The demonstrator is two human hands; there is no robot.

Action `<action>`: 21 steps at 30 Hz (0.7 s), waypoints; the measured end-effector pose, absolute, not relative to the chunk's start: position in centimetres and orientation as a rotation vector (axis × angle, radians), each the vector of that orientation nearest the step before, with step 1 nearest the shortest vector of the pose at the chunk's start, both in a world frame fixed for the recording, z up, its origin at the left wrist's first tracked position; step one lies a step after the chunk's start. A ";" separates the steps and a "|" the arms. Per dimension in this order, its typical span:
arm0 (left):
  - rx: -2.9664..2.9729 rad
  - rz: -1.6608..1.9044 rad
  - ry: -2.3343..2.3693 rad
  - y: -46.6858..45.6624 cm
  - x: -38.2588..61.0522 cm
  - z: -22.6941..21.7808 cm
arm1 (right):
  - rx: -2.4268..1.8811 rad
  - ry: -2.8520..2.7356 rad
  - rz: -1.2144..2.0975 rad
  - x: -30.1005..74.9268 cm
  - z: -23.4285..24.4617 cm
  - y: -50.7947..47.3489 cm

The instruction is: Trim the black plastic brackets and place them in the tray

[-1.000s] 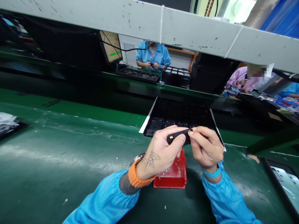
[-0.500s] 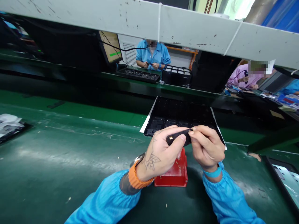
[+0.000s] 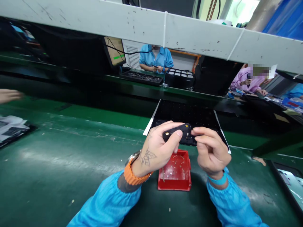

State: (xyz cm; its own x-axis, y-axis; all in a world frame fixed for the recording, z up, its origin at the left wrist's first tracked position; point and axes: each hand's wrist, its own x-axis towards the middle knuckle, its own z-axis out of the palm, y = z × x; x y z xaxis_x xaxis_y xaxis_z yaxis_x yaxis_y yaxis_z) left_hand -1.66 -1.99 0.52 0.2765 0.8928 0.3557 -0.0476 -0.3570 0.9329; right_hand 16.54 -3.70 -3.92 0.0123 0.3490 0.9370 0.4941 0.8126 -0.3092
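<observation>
My left hand [image 3: 158,146] grips a small black plastic casing [image 3: 185,131] between thumb and fingers, tilted over the bench. Small gold and white spots show on the casing's face. At its right end, my right hand [image 3: 211,148] is closed in a pinch, its fingertips a slight gap from the casing or just at its edge; what they hold, if anything, is too small to make out. Below both hands stands a red plastic bin [image 3: 174,171] with tiny light bits and thin strips inside. Behind them lies a black tray [image 3: 187,110] with white edges, partly covered by my hands.
Small pale scraps lie on the green bench [image 3: 94,176]. A dark tray with plastic bags [image 3: 13,127] is at the left, near another person's hand [image 3: 9,95]. Another tray [image 3: 290,179] stands at the right. Across the bench sits a person in blue [image 3: 156,58]; a grey beam [image 3: 142,25] spans above.
My right hand has come away a little from the casing, and the casing has turned to show more of its face. Another person's hand has appeared at the left edge.
</observation>
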 end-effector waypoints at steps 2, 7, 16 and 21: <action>1.630 1.243 0.851 -1.3 -2.4 0.7 | -0.673 -1.590 0.021 16.6 -3.6 -3.8; 1.627 1.197 0.831 -0.4 -3.3 0.8 | -0.792 -1.766 0.053 16.6 -3.0 -3.8; 1.662 1.202 0.781 -1.0 -2.6 0.7 | -0.744 -1.929 -0.326 16.8 -2.9 -3.3; 1.634 1.152 0.758 -0.7 -3.0 0.7 | -0.706 -1.951 -0.124 17.5 -2.0 -3.8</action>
State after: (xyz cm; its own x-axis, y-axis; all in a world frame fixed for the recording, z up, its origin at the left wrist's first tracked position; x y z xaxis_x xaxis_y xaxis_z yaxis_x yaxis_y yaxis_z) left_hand -3.01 -0.67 0.75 0.3602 0.8710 0.3342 -0.0381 -0.3442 0.9381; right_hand 17.51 -3.75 -2.02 -0.3144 0.4218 0.8504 0.5261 0.8231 -0.2137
